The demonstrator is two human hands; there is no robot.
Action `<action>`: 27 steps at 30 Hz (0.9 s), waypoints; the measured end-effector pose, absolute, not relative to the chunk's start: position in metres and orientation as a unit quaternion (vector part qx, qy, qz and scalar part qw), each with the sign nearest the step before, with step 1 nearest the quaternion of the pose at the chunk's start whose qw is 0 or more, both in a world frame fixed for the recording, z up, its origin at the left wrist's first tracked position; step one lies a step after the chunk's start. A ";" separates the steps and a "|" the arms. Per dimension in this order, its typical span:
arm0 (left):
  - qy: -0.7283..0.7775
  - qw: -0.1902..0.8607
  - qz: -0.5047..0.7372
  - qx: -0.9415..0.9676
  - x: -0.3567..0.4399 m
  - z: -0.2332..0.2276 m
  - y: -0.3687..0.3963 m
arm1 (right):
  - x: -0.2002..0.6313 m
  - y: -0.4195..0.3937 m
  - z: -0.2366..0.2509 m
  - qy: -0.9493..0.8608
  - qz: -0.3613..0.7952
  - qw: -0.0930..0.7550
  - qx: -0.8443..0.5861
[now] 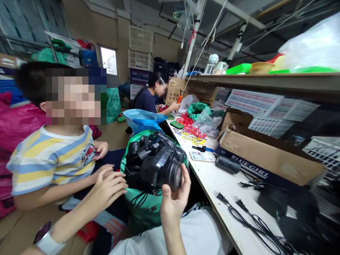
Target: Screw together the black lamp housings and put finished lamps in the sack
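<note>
A crowded workshop runs along a long white table (212,179) under a loaded shelf, with a cardboard box (268,157) against the wall and black power cords (247,216) trailing near the table's front edge. The right hand (174,200) rises palm-up beside that edge, thumb and fingers closed around the lens end of a black device (159,163) that sits atop a green bag (145,209) of similar ones. The left hand (110,187), a watch on its wrist, hangs spread and empty just left of the device, close to a seated person's striped shirt (50,159), leaving little room between.
</note>
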State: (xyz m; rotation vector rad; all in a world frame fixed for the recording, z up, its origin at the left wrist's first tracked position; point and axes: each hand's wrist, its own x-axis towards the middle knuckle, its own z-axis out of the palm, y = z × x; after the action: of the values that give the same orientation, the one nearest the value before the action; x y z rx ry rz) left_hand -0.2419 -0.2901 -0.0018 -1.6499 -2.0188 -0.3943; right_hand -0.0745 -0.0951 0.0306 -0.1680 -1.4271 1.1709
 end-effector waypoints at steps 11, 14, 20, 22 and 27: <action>-0.721 0.197 -0.247 -0.617 -0.238 0.016 -0.284 | -0.096 -0.080 -0.009 -0.808 0.304 0.503 -0.040; -0.738 0.170 -0.265 -0.597 -0.233 0.012 -0.274 | -0.095 -0.069 -0.021 -0.804 0.300 0.511 -0.057; -0.755 0.218 -0.287 -0.548 -0.191 -0.007 -0.251 | -0.079 -0.073 -0.037 -0.715 0.480 0.492 -0.128; -0.754 0.257 -0.304 -0.523 -0.176 -0.013 -0.246 | -0.067 -0.076 -0.032 -0.665 0.533 0.504 -0.141; -0.665 0.340 -0.419 -0.516 -0.144 -0.013 -0.226 | -0.024 -0.065 -0.003 -0.476 0.576 0.631 -0.207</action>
State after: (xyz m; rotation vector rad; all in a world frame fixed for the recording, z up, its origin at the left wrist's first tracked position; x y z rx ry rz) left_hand -0.1438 -0.2258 -0.0134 -1.3423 -1.7321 -1.0905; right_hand -0.0240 -0.0652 -0.0035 -0.4728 -1.0891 1.3192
